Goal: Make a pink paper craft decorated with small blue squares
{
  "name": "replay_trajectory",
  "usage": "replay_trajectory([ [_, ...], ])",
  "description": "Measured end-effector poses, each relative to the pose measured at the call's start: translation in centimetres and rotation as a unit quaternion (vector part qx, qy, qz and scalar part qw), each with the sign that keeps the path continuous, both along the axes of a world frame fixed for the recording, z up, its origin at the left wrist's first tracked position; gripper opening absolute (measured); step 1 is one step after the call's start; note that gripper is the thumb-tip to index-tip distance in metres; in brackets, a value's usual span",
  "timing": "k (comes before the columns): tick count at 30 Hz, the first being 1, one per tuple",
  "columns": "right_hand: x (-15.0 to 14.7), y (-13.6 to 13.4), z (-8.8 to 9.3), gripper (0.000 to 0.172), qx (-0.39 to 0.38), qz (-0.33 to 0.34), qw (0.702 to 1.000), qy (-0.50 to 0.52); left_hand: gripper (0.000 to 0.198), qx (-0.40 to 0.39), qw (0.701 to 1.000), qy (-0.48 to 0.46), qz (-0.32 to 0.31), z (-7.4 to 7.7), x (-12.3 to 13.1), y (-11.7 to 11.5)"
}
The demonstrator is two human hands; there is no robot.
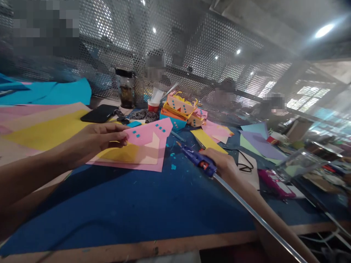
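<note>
My left hand (pixel 108 136) pinches the left end of a pink paper piece (pixel 148 133) with small blue squares stuck on it. That piece is held above yellow and pink sheets (pixel 161 160) lying on the blue tabletop (pixel 153 204). My right hand (pixel 222 160) is wrapped round a purple glue gun (pixel 201 160), its tip pointing up and left, near the pink piece but apart from it. A long clear glue stick (pixel 257 217) runs out of the gun's back toward the lower right. Small blue scraps (pixel 173 167) lie between the hands.
Behind stand a lidded jar (pixel 126 89), a red and white cup (pixel 153 105) and a stack of decorated paper pieces (pixel 179 106). A black phone (pixel 100 113) lies at left. At right are coloured sheets (pixel 260 144), a magenta object (pixel 278 184) and a clear jar (pixel 304 164).
</note>
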State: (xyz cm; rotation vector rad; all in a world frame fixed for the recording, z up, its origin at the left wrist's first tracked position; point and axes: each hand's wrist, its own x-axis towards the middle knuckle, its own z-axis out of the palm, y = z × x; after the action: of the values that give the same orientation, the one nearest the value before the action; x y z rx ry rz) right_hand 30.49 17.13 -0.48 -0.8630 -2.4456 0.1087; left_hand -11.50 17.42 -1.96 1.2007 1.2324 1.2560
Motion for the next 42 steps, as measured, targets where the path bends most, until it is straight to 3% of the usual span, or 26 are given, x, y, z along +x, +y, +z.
replay_trajectory([
  [7, 0.0, 0.6, -0.8, 0.012, -0.081, -0.080, 0.991, -0.070, 0.037, 0.008, 0.999, 0.005, 0.038, 0.0, 0.0, 0.1],
  [15, -0.8, 0.5, -0.6, 0.022, -0.171, -0.120, 0.972, -0.104, 0.036, 0.021, 0.999, 0.017, 0.036, 0.1, 0.1, 0.0],
  [21, -1.2, -0.2, 0.3, 0.032, -0.182, -0.133, 0.966, -0.125, 0.030, 0.015, 0.999, 0.021, 0.031, -0.8, -0.6, 0.4],
  [26, -1.4, -0.3, 0.7, 0.036, -0.190, -0.129, 0.964, -0.134, 0.037, 0.020, 0.999, 0.020, 0.035, -0.5, -0.1, 0.4],
  [42, -1.7, -0.5, 0.8, 0.030, -0.185, -0.116, 0.967, -0.128, 0.035, 0.002, 0.999, 0.026, 0.032, 0.1, 0.1, 0.0],
])
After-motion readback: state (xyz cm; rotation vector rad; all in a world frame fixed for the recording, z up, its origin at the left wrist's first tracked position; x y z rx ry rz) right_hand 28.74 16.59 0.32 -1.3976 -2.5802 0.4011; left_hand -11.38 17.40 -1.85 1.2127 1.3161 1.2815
